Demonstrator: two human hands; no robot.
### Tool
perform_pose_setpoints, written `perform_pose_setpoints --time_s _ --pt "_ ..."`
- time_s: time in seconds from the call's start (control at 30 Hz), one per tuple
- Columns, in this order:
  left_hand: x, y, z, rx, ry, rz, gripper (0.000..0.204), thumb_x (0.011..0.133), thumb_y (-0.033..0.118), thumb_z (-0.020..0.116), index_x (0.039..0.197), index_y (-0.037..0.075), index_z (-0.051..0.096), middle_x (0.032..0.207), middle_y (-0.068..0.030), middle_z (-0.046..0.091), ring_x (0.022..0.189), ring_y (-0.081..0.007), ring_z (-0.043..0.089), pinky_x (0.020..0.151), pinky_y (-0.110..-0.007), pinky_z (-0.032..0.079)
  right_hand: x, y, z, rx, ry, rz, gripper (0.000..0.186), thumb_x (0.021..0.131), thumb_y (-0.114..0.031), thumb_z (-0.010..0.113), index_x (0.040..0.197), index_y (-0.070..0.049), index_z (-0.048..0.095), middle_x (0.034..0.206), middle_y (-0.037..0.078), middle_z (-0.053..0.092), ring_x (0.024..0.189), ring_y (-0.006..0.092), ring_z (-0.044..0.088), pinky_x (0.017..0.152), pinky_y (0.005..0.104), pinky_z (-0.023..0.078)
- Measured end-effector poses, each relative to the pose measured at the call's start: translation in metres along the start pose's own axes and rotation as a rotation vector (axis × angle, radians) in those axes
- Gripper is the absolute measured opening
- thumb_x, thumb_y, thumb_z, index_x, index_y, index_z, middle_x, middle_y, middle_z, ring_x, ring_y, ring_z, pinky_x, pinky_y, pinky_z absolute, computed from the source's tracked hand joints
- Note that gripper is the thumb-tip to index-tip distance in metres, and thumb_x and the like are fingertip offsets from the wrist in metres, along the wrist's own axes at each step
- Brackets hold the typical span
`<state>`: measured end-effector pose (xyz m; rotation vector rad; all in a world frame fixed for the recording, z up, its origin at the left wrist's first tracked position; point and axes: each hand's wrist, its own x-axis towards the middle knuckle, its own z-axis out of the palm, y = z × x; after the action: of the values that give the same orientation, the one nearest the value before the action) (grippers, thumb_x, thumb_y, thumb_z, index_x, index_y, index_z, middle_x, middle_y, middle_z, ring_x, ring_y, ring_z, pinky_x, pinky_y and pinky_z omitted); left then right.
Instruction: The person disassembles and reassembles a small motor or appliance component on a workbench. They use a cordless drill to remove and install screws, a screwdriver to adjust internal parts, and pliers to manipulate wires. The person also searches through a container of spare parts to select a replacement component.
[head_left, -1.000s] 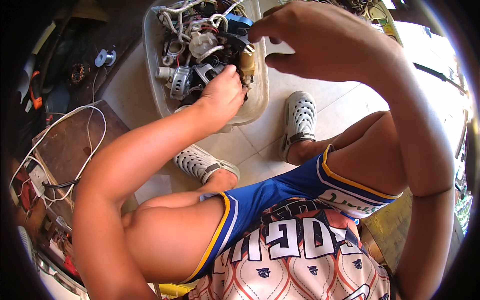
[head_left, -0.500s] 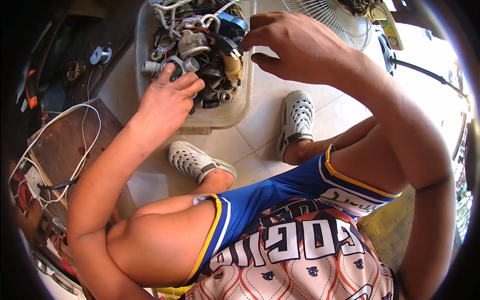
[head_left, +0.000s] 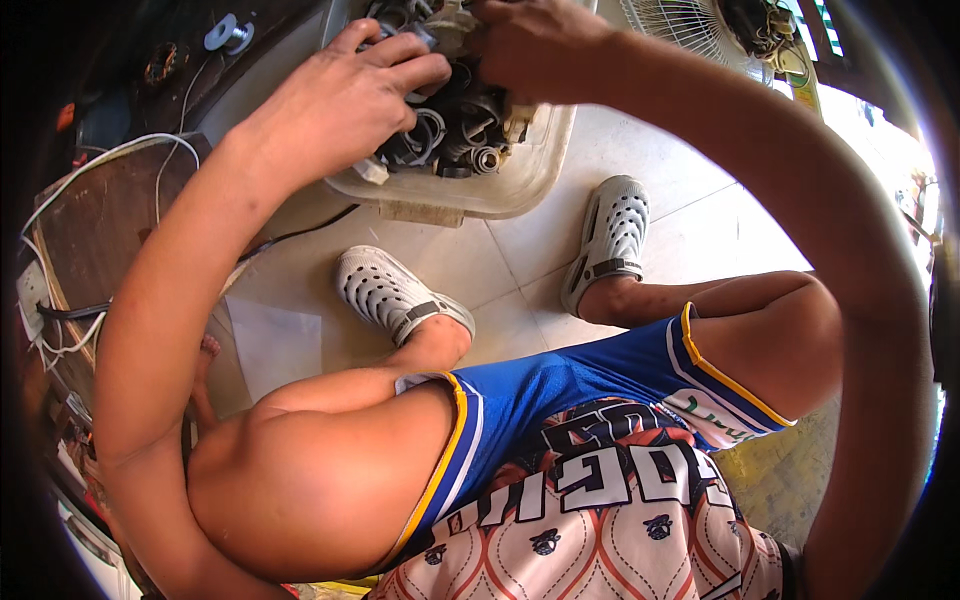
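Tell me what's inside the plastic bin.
The bin holds a tangle of grey and black rings, coils and small parts. The left hand and right hand cover much of it; the bin's far end is out of frame.

Premises: an informal repair workshop at floor level, likely domestic or open-fronted. Evidence: translucent plastic tub [head_left: 500,190] at 12 o'clock, filled with salvaged coils, rings and cable parts; bare tiled floor [head_left: 520,270]; worn wooden board [head_left: 90,240] with loose white wiring [head_left: 60,200] at 9 o'clock; fan grille [head_left: 680,25] at 1 o'clock.
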<state>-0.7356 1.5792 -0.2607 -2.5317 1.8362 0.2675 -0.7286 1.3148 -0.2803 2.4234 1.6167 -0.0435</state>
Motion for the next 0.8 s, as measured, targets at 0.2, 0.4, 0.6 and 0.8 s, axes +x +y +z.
perform_pose_setpoints --time_s 0.2,0.4,0.6,0.8 --pt "0.0 0.005 0.001 -0.069 -0.05 -0.022 0.02 0.08 0.008 0.067 0.093 0.011 0.082 0.143 -0.003 0.062 0.143 -0.0255 0.049 0.124 -0.051 0.034 -0.004 0.062 -0.03 -0.005 -0.147 -0.117 0.022 0.082 -0.04 0.075 0.091 -0.02 0.08 0.1 0.003 0.076 0.108 0.0249 0.07 0.094 0.0453 0.056" --pt "-0.004 0.001 0.0 -0.152 -0.018 -0.004 0.02 0.074 0.001 0.071 0.091 0.006 0.078 0.139 -0.0074 0.063 0.142 -0.0293 0.05 0.121 -0.05 0.039 -0.008 0.081 -0.03 0.23 -0.067 0.105 0.026 0.093 -0.042 0.072 0.101 -0.018 0.079 0.102 0.007 0.076 0.107 0.0268 0.071 0.094 0.0454 0.055" --pt "0.002 -0.009 0.0 -0.254 0.048 0.022 0.019 0.074 -0.002 0.07 0.091 0.003 0.077 0.134 -0.0095 0.064 0.134 -0.0314 0.055 0.114 -0.043 0.048 -0.014 0.083 -0.058 0.434 -0.005 0.574 0.027 0.093 -0.03 0.074 0.112 -0.011 0.072 0.101 0.013 0.075 0.099 0.0349 0.072 0.085 0.0479 0.058" --pt "0.009 -0.02 0.004 -0.363 0.104 -0.003 0.019 0.077 -0.004 0.07 0.094 0.002 0.076 0.127 -0.0097 0.065 0.127 -0.0302 0.059 0.106 -0.04 0.052 -0.021 0.026 -0.059 0.501 0.111 0.581 0.029 0.09 -0.026 0.073 0.115 -0.011 0.072 0.089 0.013 0.075 0.085 0.0367 0.075 0.075 0.0494 0.06"
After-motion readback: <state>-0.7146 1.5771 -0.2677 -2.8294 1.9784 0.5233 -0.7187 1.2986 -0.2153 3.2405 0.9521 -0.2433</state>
